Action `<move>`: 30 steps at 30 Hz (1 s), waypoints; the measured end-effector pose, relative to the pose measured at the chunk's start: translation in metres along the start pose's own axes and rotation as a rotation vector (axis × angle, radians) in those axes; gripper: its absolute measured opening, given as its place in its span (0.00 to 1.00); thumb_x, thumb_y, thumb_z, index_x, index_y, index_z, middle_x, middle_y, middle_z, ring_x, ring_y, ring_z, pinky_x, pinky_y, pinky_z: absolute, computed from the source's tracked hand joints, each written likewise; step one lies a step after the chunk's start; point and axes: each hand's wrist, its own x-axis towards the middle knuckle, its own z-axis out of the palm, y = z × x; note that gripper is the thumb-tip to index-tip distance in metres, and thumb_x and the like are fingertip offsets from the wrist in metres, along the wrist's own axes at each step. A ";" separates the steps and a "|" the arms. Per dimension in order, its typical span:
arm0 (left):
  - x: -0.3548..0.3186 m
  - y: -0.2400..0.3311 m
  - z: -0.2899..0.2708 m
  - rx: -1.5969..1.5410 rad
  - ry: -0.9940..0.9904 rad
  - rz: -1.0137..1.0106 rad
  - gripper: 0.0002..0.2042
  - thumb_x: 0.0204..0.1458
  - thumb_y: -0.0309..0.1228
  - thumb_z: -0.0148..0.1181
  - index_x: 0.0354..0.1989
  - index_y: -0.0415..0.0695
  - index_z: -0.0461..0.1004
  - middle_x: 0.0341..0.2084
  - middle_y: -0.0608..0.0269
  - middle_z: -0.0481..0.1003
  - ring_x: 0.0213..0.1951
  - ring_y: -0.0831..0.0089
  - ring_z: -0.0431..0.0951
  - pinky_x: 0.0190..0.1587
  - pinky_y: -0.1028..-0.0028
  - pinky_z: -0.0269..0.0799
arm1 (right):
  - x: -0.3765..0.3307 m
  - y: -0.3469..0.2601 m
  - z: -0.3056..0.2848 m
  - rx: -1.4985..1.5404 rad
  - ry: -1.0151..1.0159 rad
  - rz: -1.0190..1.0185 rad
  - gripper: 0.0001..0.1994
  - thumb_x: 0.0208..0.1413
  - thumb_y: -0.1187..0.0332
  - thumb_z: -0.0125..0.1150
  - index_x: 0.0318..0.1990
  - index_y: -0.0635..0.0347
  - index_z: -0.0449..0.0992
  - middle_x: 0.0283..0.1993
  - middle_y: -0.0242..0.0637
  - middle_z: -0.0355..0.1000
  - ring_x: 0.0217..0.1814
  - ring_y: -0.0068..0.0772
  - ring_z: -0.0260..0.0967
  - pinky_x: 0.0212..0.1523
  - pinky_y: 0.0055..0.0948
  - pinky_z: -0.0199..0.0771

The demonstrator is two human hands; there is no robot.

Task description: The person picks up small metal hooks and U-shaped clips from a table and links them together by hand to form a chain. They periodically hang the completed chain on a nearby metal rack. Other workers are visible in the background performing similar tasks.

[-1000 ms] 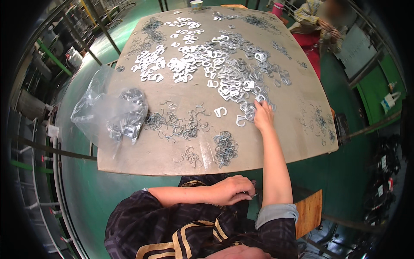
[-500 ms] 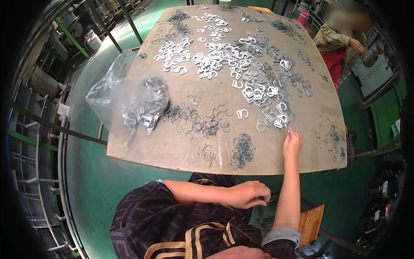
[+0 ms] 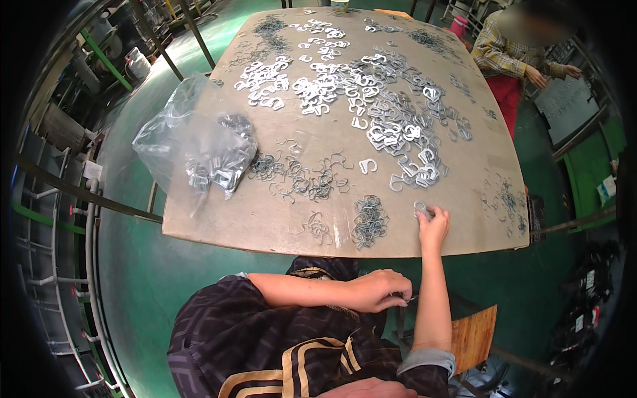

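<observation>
The right hand [image 3: 432, 225] has drawn back from the big heap of flat metal clips [image 3: 398, 126] toward the near edge of the table [image 3: 265, 229], and now pinches one small metal clip [image 3: 421, 209] at its fingertips, at about five o'clock on the tabletop. So a piece has been picked from the pile and brought close. The left hand [image 3: 378, 290] sits below the table edge, at six o'clock, curled closed; what it grips I cannot tell. A pile of wire hooks [image 3: 369, 222] lies just left of the right hand
</observation>
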 end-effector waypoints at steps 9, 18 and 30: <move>-0.004 -0.004 0.002 0.027 0.018 -0.042 0.07 0.50 0.25 0.64 0.34 0.42 0.72 0.30 0.60 0.76 0.35 0.58 0.76 0.38 0.64 0.70 | -0.014 -0.014 0.010 -0.155 0.047 0.033 0.20 0.41 0.62 0.75 0.43 0.57 0.77 0.44 0.41 0.70 0.53 0.46 0.65 0.53 0.43 0.64; -0.007 -0.002 0.004 0.046 0.072 -0.020 0.08 0.48 0.24 0.64 0.33 0.41 0.70 0.27 0.58 0.74 0.31 0.56 0.75 0.35 0.62 0.69 | -0.016 -0.030 0.006 -0.184 -0.166 0.159 0.18 0.40 0.59 0.76 0.37 0.54 0.78 0.47 0.41 0.69 0.54 0.46 0.64 0.54 0.45 0.64; -0.013 0.000 0.005 0.052 0.055 -0.087 0.07 0.50 0.25 0.64 0.35 0.41 0.73 0.31 0.59 0.76 0.36 0.58 0.77 0.39 0.65 0.71 | -0.021 -0.031 0.028 0.042 -0.057 0.057 0.19 0.40 0.71 0.74 0.41 0.62 0.73 0.30 0.37 0.74 0.34 0.39 0.74 0.38 0.37 0.74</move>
